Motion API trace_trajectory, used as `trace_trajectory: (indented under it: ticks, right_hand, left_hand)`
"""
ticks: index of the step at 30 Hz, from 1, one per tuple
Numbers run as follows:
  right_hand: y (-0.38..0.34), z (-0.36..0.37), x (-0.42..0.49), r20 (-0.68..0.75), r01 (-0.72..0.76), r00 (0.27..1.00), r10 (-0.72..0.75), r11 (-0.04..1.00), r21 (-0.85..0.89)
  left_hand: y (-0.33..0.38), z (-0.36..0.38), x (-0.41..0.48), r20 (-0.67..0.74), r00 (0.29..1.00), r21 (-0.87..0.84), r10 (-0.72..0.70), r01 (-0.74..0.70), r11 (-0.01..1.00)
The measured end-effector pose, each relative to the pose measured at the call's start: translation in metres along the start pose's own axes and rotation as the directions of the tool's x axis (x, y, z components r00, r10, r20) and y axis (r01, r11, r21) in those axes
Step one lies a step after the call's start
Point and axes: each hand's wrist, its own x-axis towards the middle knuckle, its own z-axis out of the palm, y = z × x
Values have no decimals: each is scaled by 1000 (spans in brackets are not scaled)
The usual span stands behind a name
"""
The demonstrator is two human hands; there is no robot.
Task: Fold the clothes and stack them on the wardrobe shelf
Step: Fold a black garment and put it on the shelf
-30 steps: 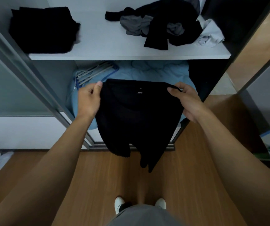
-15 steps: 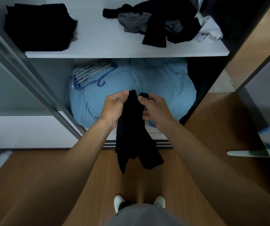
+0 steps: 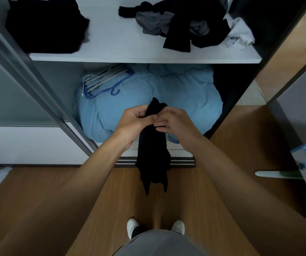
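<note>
Black soft-fabric garment (image 3: 153,145) hangs as a narrow strip at centre; left hand (image 3: 135,121) and right hand (image 3: 174,122), close together, both pinch its top. To fold well: square the edges, halve again, then lay it on the folded black stack (image 3: 45,24) at 10 o'clock on the white wardrobe shelf (image 3: 122,39).

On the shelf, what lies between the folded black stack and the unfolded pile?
Head view: bare white shelf separates the folded black stack from the unfolded pile.

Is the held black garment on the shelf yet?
No, the left hand and right hand hold the black garment below the shelf, hanging free.
</note>
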Motion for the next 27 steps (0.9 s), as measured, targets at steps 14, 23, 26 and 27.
trace_trajectory:
  ticks: [14, 23, 26, 27]
  right_hand:
    - [11, -5, -14, 57, 447, 789, -612, 508, -736]
    - [-9, -22, -6, 255, 472, 881, -398, 774, -422]
    - [-11, -14, -7, 174, 416, 909, -380, 779, -469]
    - [-9, -10, -7, 136, 392, 917, -375, 784, -481]
  left_hand:
    - [6, 8, -4, -44, 998, 112, 54, -49, 993]
    - [28, -1, -6, 123, 989, 236, 76, -104, 966]
    - [32, 0, -9, 146, 979, 294, 143, -180, 939]
    - [32, -1, -9, 147, 974, 315, 175, -214, 925]
